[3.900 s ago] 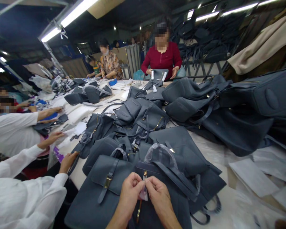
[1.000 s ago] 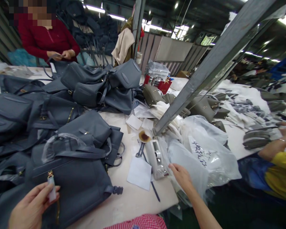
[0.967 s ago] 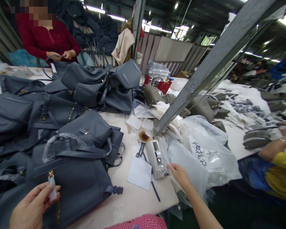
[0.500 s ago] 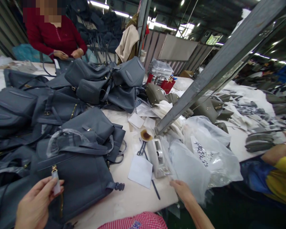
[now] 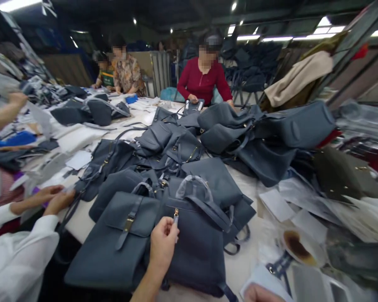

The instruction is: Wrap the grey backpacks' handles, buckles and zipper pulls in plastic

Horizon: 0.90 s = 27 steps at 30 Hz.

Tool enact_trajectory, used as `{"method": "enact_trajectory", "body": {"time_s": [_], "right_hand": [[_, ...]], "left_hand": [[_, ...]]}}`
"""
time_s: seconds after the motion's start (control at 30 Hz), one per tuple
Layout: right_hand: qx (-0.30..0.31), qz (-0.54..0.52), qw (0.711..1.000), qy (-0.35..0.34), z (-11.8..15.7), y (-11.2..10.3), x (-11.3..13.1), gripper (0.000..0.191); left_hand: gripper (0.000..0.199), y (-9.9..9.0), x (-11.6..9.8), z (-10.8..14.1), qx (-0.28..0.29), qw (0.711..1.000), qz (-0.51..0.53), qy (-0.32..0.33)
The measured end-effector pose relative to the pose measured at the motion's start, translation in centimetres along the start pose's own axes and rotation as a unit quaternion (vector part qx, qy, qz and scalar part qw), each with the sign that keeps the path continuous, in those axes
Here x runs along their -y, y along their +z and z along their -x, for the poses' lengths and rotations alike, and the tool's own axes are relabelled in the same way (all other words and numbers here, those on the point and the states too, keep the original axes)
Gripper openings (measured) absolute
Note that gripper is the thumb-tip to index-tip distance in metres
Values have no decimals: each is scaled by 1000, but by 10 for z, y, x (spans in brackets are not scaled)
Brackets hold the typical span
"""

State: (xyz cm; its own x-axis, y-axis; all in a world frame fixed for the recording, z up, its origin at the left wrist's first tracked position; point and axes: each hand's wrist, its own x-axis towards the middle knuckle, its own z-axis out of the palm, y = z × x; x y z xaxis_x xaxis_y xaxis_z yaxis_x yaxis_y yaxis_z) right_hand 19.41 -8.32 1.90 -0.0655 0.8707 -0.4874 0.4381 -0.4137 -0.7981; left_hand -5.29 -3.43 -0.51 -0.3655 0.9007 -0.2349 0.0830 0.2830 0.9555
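Observation:
My left hand [image 5: 162, 243] is closed, pinching a zipper pull [image 5: 176, 219] between thumb and fingers. The pull has a pale wrap around it and hangs from a gold slider on a dark blue-grey bag [image 5: 198, 247]. That bag lies on the table, its handles wrapped in clear plastic. Left of it rests a flap backpack [image 5: 129, 224] with a gold buckle. At the bottom edge my right hand [image 5: 261, 294] shows only in part, blurred, by a white paper square [image 5: 266, 280]. Its fingertips are too indistinct to read.
A tape dispenser [image 5: 311, 283] and a dish of brown liquid [image 5: 298, 247] stand at right. More dark bags [image 5: 264, 155] are heaped behind. A co-worker in white sleeves [image 5: 22, 256] works at left; a person in red [image 5: 204, 79] stands across the table [image 5: 78, 226].
The view has swung left, bringing the flap backpack and the white-sleeved co-worker in. My right hand has moved from beside the tape dispenser to the paper square. My left hand still pinches the zipper pull.

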Motion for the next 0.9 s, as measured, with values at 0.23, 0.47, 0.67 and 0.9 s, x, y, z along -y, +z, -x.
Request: {"method": "enact_trajectory", "body": {"time_s": [0.23, 0.47, 0.67, 0.9], "right_hand": [[224, -67, 969, -74, -62, 50, 124, 23], [166, 34, 981, -99, -98, 80, 108, 25], [125, 84, 982, -109, -98, 86, 104, 27], [109, 112, 980, -121, -93, 85, 108, 28]], "left_hand": [[13, -4, -6, 15, -10, 999, -42, 27], [15, -7, -1, 24, -23, 987, -138, 79], [21, -11, 6, 28, -63, 953, -232, 182], [35, -15, 9, 27, -62, 910, -260, 318]]}}
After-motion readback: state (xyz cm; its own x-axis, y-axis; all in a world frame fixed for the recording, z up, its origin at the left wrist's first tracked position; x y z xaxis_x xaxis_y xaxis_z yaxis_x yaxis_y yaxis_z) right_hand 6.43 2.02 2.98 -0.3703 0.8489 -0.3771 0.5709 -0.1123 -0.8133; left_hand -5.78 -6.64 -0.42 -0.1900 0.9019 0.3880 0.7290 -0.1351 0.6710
